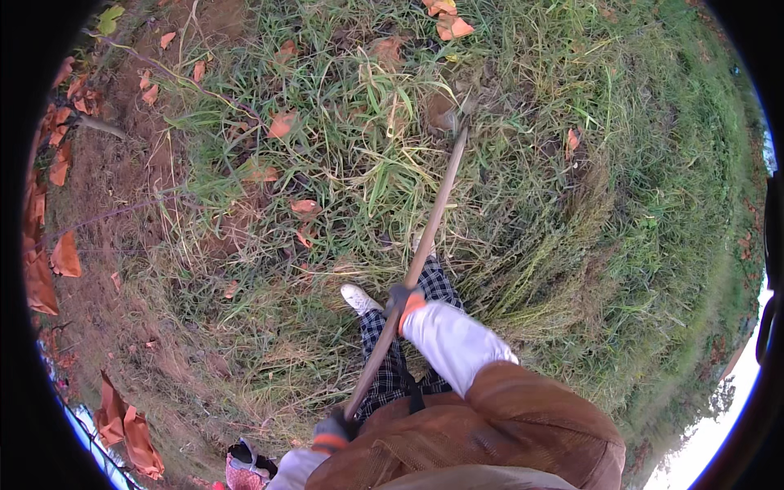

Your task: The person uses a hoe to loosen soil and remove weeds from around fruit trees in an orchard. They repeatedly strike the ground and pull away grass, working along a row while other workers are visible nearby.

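A long wooden handle slants from my waist up to the ground ahead of me. My right hand, in a dark glove with an orange cuff, grips it around the middle. Near its lower end my left hand, gloved the same way, is closed around it. The far end of the handle meets the grass by a patch of bare soil; the tool's head there is blurred and partly hidden, so its kind cannot be told. Cut or flattened grass lies around that end.
My white shoes stand in the grass below the handle. Flattened weedy stalks lie to the right. Orange-brown pieces, perhaps dry leaves, hang or lie at the left. A thin purplish vine or cord crosses the upper left. A patterned bag-like thing is at the lower left.
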The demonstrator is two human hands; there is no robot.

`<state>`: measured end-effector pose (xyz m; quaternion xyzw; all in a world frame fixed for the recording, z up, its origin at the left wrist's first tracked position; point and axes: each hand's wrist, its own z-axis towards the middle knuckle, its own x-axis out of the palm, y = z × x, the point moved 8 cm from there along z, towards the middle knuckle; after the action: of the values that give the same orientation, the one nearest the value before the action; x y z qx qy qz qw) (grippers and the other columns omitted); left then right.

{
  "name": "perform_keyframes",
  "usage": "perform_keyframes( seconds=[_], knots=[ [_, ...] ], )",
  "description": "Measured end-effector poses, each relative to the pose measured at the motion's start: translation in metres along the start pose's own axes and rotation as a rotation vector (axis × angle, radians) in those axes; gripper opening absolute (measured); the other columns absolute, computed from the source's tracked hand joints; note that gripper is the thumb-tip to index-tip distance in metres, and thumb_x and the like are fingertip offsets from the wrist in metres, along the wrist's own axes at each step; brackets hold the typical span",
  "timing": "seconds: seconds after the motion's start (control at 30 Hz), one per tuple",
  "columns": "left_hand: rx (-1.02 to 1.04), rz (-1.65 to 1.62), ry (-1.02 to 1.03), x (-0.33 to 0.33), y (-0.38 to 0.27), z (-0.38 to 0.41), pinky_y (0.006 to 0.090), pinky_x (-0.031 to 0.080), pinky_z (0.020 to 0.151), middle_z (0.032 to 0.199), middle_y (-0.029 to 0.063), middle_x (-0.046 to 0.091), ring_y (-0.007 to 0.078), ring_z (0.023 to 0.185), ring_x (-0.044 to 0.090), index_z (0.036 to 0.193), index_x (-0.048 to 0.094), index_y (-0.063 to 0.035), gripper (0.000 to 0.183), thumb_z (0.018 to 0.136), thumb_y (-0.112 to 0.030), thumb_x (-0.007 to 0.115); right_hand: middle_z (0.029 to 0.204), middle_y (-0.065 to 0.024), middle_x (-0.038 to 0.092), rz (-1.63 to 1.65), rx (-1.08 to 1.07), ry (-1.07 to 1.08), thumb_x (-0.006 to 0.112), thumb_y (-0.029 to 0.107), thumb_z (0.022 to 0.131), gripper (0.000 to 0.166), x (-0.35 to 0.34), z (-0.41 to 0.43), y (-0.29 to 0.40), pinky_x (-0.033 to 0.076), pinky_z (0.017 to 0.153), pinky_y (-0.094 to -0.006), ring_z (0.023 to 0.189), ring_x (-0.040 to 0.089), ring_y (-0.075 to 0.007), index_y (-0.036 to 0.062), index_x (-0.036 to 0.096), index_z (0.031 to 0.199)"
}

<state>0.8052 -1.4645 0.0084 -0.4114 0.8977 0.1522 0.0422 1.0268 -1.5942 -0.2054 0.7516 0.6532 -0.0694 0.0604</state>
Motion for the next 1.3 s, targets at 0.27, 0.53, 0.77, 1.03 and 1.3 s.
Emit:
perform_keyframes(
  seconds=[0.27,0.53,0.77,1.03,1.3],
  knots=[
    [0.113,-0.036,-0.143,0.02,0.067,-0.022,0.0424,0.044,0.059,0.065,0.0146,0.058,0.0349,0.064,0.056,0.079,0.057,-0.0129,0.033,0.067,-0.044,0.056,0.059,-0.0128,0.05,-0.046,0.097,0.34,0.06,0.011,0.067,0.017,0.0,-0.05,-0.057,0.045,0.042,-0.0379,0.047,0.051,-0.0268,0.0016,0.049,0.077],
    [0.531,-0.172,-0.222,-0.037,-0.155,0.078,0.0409,0.045,0.063,0.077,0.0178,0.058,0.0363,0.072,0.056,0.094,0.053,-0.0107,0.038,0.069,-0.039,0.056,0.047,-0.0058,0.042,0.053,-0.562,-0.04,0.054,0.013,0.074,0.019,-0.031,-0.068,0.212,0.036,0.031,-0.0313,0.035,0.041,-0.0184,0.0023,0.042,0.084],
    [0.596,-0.347,-0.309,-0.11,-0.224,0.064,0.0411,0.044,0.064,0.079,0.0168,0.059,0.0358,0.074,0.056,0.09,0.055,-0.0084,0.039,0.066,-0.039,0.059,0.053,-0.0086,0.046,0.081,-0.702,-0.077,0.057,0.016,0.068,0.024,-0.03,-0.041,0.314,0.042,0.036,-0.0345,0.039,0.045,-0.0207,0.0042,0.043,0.083],
    [0.08,-0.199,-0.022,0.189,0.185,0.041,0.0397,0.045,0.06,0.076,0.0181,0.058,0.0325,0.07,0.057,0.083,0.057,-0.0071,0.034,0.068,-0.037,0.059,0.058,-0.0097,0.049,-0.196,-0.151,0.274,0.062,0.008,0.066,0.028,0.019,0.001,-0.129,0.042,0.036,-0.0349,0.045,0.051,-0.0222,0.0021,0.041,0.084],
    [0.127,-0.263,-0.01,0.075,0.09,0.038,0.0378,0.045,0.062,0.073,0.0157,0.06,0.0323,0.069,0.058,0.091,0.057,-0.0088,0.038,0.064,-0.036,0.063,0.058,-0.0136,0.049,-0.114,-0.169,0.132,0.057,0.004,0.069,0.02,0.02,-0.022,-0.062,0.044,0.036,-0.0363,0.044,0.051,-0.0255,-0.0014,0.042,0.08]
  ],
)
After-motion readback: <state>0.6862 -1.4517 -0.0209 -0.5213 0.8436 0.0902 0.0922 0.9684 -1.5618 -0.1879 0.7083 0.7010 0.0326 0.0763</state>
